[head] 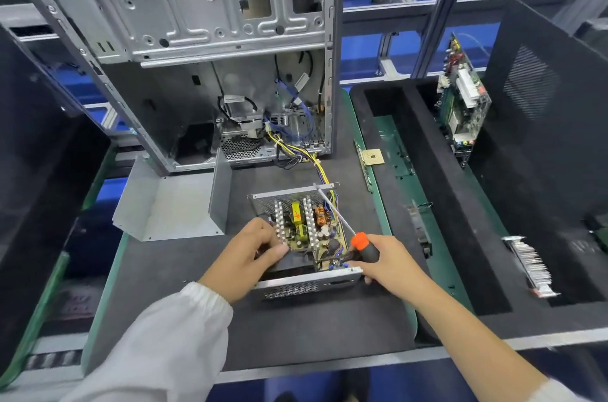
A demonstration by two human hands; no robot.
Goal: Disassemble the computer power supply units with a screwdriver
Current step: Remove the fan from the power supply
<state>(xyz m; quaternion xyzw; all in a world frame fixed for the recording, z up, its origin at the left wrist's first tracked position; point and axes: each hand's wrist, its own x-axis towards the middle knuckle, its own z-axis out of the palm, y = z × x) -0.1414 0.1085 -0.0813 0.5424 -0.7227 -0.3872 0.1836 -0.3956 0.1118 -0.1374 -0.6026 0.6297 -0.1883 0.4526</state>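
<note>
The opened power supply (304,237) is sitting on the dark mat (296,329) near the front of the bench, its circuit board with heat sinks, a yellow transformer and a copper coil lying exposed. The left hand (251,252) is gripping its left side, fingers curled in over the board's edge. The right hand (386,262) is holding the screwdriver (357,242) by its black and orange handle, fingers wrapped around it, while resting against the near right corner of the metal housing. The shaft is slanting up and away across the right side of the board, its tip reaching the far wall. A bundle of yellow and black wires (316,161) is running from the unit back into the open computer case (204,49) standing behind. The bent metal cover (177,204) is lying just left of the unit. Circuit boards (462,102) are standing in a black foam tray (437,204) to the right.
</note>
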